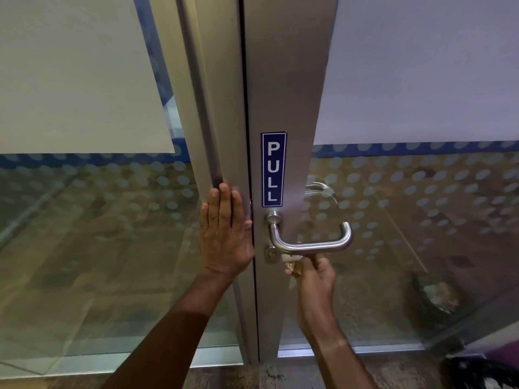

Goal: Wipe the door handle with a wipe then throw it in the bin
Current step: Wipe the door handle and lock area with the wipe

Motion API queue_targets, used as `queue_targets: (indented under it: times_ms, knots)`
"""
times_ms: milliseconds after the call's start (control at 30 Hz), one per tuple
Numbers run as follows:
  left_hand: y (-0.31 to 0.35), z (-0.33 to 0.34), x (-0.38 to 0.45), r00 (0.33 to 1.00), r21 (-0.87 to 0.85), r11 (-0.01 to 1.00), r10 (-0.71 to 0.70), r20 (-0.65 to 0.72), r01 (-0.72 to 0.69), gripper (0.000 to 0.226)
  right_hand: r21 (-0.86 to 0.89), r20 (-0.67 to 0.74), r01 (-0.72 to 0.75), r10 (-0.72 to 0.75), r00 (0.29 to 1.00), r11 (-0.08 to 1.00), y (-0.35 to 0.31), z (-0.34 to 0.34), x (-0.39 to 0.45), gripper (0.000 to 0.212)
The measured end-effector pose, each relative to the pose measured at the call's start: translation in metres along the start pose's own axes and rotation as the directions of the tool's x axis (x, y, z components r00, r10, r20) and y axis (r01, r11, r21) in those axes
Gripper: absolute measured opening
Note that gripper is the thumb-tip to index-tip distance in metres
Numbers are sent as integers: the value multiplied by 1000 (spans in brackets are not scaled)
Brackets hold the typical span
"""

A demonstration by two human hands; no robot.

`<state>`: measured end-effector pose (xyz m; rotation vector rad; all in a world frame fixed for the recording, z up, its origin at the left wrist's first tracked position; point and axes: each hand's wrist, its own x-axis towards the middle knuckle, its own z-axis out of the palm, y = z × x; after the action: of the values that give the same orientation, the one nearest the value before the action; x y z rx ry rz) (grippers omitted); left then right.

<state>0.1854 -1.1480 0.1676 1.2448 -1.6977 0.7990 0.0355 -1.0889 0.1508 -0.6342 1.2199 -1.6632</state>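
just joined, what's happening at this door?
A person is cleaning the metal door handle of a glass door. The right hand holds a crumpled wipe up under the lever near the lock plate. The left hand lies flat against the door frame beside the door edge, fingers spread upward. A blue PULL sign sits above the handle. A round container shows through the glass; whether it is the bin is unclear. The wipe is not yet discarded.

my left hand [224, 234] is lying flat on the fixed frame [216, 136], blocking that side. my right hand [314, 279] is sitting under the door handle [311, 244], whose bar is closing off the space above; open room is lying rightward along the glass [421, 220].
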Motion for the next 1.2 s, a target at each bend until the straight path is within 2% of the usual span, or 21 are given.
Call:
queue_targets:
  times_ms: [100,200,433,533,633,700,833,1033,1100,1200]
  knots:
    - [-2,1,0,1000,2,1000,3,6,-3,66,199,-8,-36,39,999,979,-4,7,-1,30]
    - [-2,1,0,1000,-2,1000,3,-1,-3,64,234,0,-62,64,998,970,-4,12,-2,22]
    - [0,0,2,1000,-8,1000,11,-16,-11,65,325,-38,-25,39,998,945,-6,27,0,22]
    - [1,0,2,1000,0,1000,8,-16,-8,66,354,2,-21,22,1000,935,-5,31,1,17]
    - [0,1,0,1000,16,1000,14,-18,-13,70,516,102,-128,88,991,847,-7,31,1,21]
    - [-1,1,1,1000,28,999,15,-18,-15,72,562,120,-150,99,988,813,-10,32,4,20]
    - [-1,2,-1,1000,15,1000,8,-21,-8,64,483,93,-114,79,993,868,-14,39,9,14]
    - [-1,2,2,1000,14,1000,6,-20,-6,63,375,-77,-38,72,994,926,-11,47,14,15]
    - [-1,2,2,1000,15,1000,3,-13,-2,64,319,-74,-39,66,995,947,-10,45,16,15]
    - [-2,0,0,1000,8,1000,-4,6,4,65,265,-30,-125,138,990,956,-5,36,17,6]
